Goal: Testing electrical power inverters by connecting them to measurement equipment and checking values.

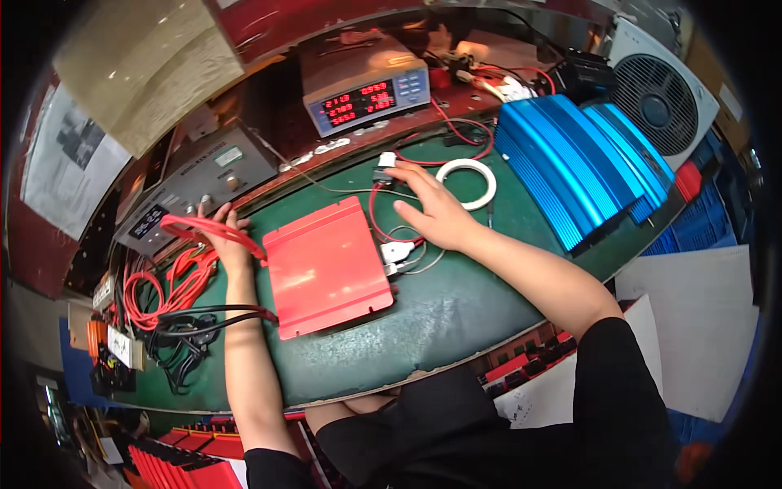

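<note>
A flat red metal case (326, 273) lies on the green bench mat, with thick red cables (216, 231) and black cables (220, 318) coming from its left side. My left hand (226, 240) is partly behind the red cables, its fingers apart and raised near the knobs of a grey power supply (208, 175); whether a fingertip touches a knob is unclear. My right hand (432, 208) is stretched out beyond the case, fingertips at a small black-and-white switch or socket (384, 169) on a red wire. A white plug (397, 253) sits at the case's right side.
A meter with red digits (366, 98) stands at the back. Right of my hand are a roll of white tape (467, 184), blue finned cases (566, 171) and a box fan (656, 102). Coiled red leads (147, 297) and a black cord (186, 350) lie at left.
</note>
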### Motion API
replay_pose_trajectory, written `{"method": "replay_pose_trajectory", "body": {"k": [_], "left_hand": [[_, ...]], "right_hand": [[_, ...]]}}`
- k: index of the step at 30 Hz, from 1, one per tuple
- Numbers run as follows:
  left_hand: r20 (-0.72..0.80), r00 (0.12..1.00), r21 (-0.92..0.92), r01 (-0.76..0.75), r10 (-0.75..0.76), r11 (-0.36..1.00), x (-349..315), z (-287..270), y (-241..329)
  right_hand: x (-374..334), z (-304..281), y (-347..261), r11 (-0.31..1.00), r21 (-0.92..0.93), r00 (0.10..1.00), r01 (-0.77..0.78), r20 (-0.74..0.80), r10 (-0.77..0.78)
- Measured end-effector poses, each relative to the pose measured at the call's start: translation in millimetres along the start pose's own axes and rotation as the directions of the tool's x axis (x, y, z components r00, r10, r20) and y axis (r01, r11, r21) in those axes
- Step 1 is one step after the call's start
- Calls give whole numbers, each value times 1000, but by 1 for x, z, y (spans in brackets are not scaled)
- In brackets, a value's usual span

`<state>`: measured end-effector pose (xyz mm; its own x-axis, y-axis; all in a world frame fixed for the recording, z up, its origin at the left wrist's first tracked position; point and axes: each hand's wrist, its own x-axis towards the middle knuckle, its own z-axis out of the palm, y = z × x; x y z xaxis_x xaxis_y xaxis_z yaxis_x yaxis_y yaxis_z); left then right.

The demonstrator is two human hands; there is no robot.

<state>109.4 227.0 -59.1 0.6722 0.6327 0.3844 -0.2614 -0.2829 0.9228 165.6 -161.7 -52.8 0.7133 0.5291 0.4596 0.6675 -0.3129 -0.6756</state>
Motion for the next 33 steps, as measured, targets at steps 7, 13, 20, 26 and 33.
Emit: {"method": "replay_pose_trajectory", "body": {"k": [7,13,20,26,33], "left_hand": [[-4,1000,-3,13,-13,1000,-1,2,-3],[-6,1000,-22,6,-6,1000,0,1,-2],[-25,1000,10,16,-16,1000,0,4,-2],[-35,999,-1,33,-33,999,3,1,-4],[-10,999,-1,33,-33,999,1,3,0]], "right_hand": [[-2,0,3,999,27,1000,18,-21,-17],[-3,2,3,1000,-11,999,25,-34,-25],[-2,2,3,1000,-9,999,22,-37,-22],[-1,2,2,1000,-15,999,20,-33,-20],[-2,2,3,1000,-17,999,15,-31,-16]]}}
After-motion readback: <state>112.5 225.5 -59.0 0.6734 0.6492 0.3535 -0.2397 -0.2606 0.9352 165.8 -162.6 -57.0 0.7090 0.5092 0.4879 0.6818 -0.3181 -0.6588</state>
